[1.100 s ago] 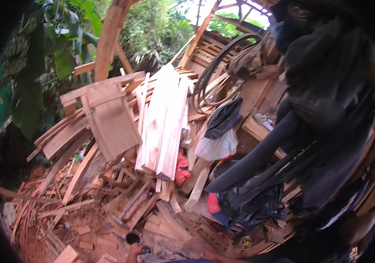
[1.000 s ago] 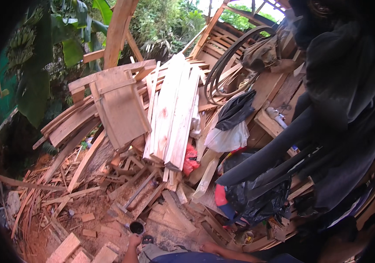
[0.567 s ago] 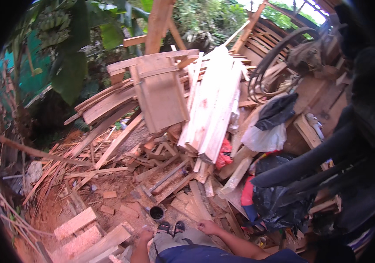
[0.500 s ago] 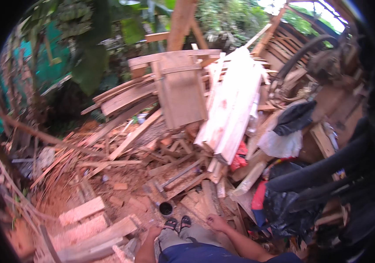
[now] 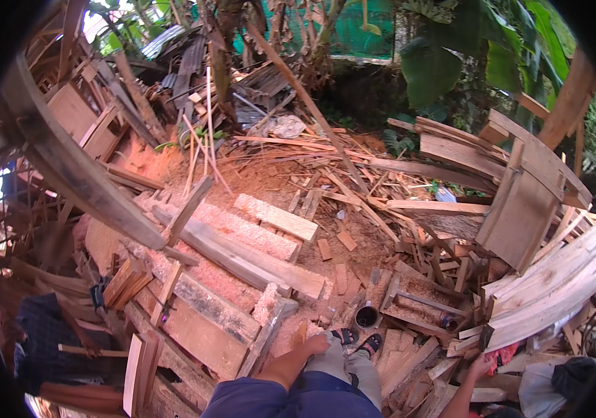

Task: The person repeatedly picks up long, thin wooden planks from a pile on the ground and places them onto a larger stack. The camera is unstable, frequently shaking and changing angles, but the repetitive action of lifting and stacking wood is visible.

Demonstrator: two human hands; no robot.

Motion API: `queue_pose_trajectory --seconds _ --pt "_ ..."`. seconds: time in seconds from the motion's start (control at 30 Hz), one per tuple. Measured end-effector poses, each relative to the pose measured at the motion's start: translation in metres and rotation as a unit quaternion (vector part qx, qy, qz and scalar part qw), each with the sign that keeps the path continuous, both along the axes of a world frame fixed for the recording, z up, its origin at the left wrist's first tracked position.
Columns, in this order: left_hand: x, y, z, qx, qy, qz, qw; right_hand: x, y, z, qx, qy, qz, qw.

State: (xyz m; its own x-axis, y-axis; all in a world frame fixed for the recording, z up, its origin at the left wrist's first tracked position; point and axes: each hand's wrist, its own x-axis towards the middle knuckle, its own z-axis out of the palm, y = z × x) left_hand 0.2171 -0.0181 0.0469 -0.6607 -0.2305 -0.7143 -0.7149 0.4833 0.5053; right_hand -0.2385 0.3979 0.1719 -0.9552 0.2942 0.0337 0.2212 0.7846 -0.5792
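My left hand [image 5: 317,343] rests by my left knee, above the light trousers [image 5: 327,361]. How its fingers lie is too small to make out. Off to the right, my right hand [image 5: 480,365] is beside the near end of a stack of pale planks [image 5: 545,296], close to a red cloth or bag [image 5: 504,355]. Its fingers are too small and blurred to read, and I see nothing clearly held. A dark round container [image 5: 366,317] stands on the ground just ahead of my sandals [image 5: 367,343].
Sawdust-covered beams [image 5: 235,240] lie to the left. A wooden panel [image 5: 521,209] leans at the right. Ahead, scrap sticks [image 5: 374,202] litter the ground. A long curved board [image 5: 82,164] crosses the upper left. A person in dark clothes [image 5: 40,341] is at the left edge.
The view has swung to the left, so the panel and planks sit farther right. My right arm now reaches out toward the planks' near end; my left hand stays near the knee.
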Motion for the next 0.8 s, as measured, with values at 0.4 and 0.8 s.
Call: queue_pose_trajectory --seconds 0.4,0.8 --pt "-0.008 0.059 0.089 0.044 0.054 0.239 0.969 -0.049 -0.019 -0.043 -0.286 -0.169 -0.103 0.938" --pt "0.094 0.112 0.073 0.002 -0.047 0.281 0.958 -0.02 -0.108 -0.053 -0.4 -0.285 -0.08 0.867"
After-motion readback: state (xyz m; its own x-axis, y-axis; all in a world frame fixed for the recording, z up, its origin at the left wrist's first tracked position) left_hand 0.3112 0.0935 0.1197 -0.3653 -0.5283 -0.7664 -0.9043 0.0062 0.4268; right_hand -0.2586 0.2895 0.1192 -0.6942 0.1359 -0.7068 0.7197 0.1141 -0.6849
